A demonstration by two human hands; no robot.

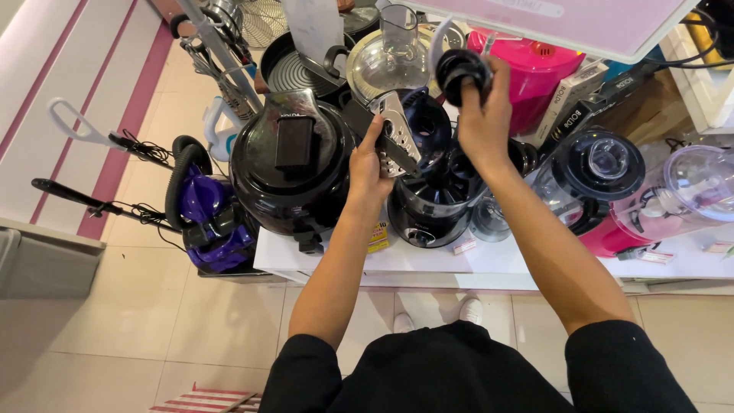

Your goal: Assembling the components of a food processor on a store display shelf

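My left hand [368, 164] grips a flat silver-and-black slicing disc part [396, 134], held tilted above a black food processor bowl [432, 195]. My right hand [483, 115] is raised higher and holds a round black attachment [461, 70] with a curved white blade [439, 40] sticking up from it. Both hands are over the processor, which stands on a white shelf [428, 264].
A big black round cooker [289, 157] stands left of the processor. Clear lidded bowl [386, 65], black pan [294, 69], pink appliance [535, 65], blenders [604, 180] and boxes crowd the shelf. A purple vacuum cleaner [206, 210] sits on the tiled floor at left.
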